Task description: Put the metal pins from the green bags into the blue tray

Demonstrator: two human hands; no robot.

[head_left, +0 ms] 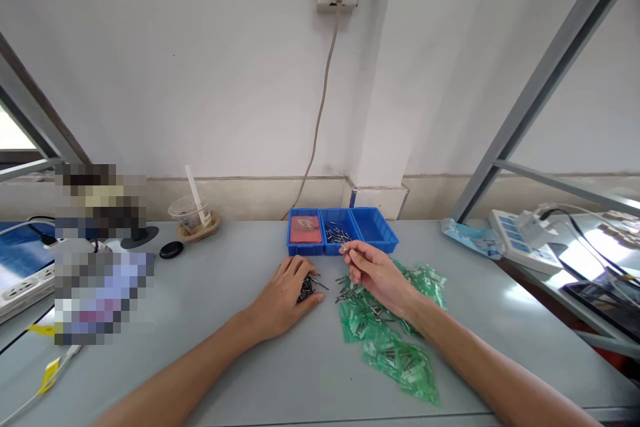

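Observation:
My left hand point(284, 297) rests on the grey table with its fingers curved and apart over a pile of dark metal pins point(306, 288). My right hand point(373, 270) is raised just in front of the blue bins, thumb and fingers pinched on something small, too small to make out. Green plastic packets point(397, 357) with metal pins in them lie under and beside my right wrist. Of the three joined blue bins, the left bin point(306, 249) has a red card and small clear pieces, the middle one holds loose pins point(338, 233), and the right bin point(373, 227) shows a bare bottom.
A plastic cup with a straw point(190, 213) and a black round lid point(171, 250) stand at the back left. Power strips lie at both sides, with a light blue packet point(473, 238) at the right. A cable hangs down the wall.

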